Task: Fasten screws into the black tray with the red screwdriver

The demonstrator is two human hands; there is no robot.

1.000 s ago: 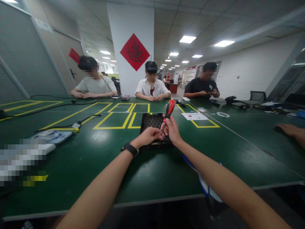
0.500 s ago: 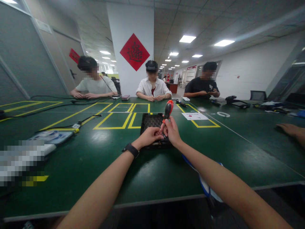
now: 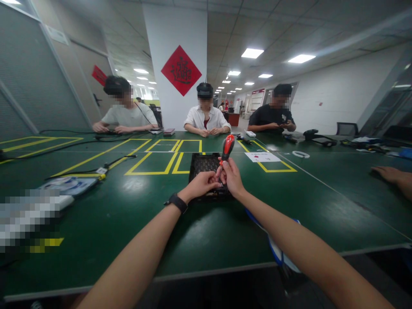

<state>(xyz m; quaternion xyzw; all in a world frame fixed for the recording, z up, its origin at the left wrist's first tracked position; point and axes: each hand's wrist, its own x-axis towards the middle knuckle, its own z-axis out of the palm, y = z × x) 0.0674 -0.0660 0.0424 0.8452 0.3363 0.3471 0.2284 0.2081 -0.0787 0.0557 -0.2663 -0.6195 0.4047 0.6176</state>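
Head view: a red-and-black screwdriver [image 3: 228,146] is gripped by the right hand [image 3: 233,177], tilted slightly over a black plastic case [image 3: 204,163] on the green bench [image 3: 154,214]. The left hand [image 3: 202,183] is bunched beside the shaft [image 3: 219,173]; whether anything is pinched there cannot be told. The shaft is best kept steady and square to the case. Its tip is hidden.

I have the right hand [image 3: 234,177] gripping a red-and-black screwdriver [image 3: 228,146], handle up, over an open black case [image 3: 206,164]; the left hand [image 3: 202,183] meets it near the shaft. Across the green table [image 3: 322,201], I see three people [image 3: 206,118] seated.
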